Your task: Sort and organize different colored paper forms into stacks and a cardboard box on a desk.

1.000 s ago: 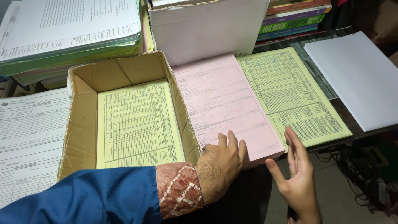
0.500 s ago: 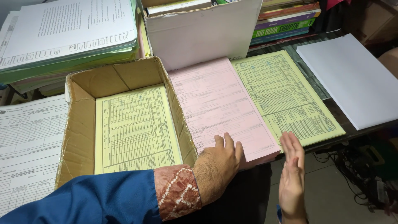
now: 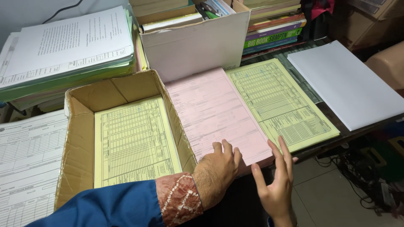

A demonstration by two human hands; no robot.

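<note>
A stack of pink printed forms lies in the middle of the table. My left hand rests flat on its near left corner, fingers spread slightly. My right hand is open, palm facing left, just off the near right corner of the pink stack, with fingertips by its edge. To the right lies a stack of yellow forms. To the left stands an open cardboard box with more yellow forms inside.
A white box of books stands behind the pink stack. Piles of papers fill the back left, white forms the left edge, and blank white sheets the right. Books are stacked at the back. Cables lie on the floor.
My right hand swung from beside the yellow stack's near edge to the pink stack's near right corner and turned palm-in. My left hand stayed on the pink stack. The view tilted slightly.
</note>
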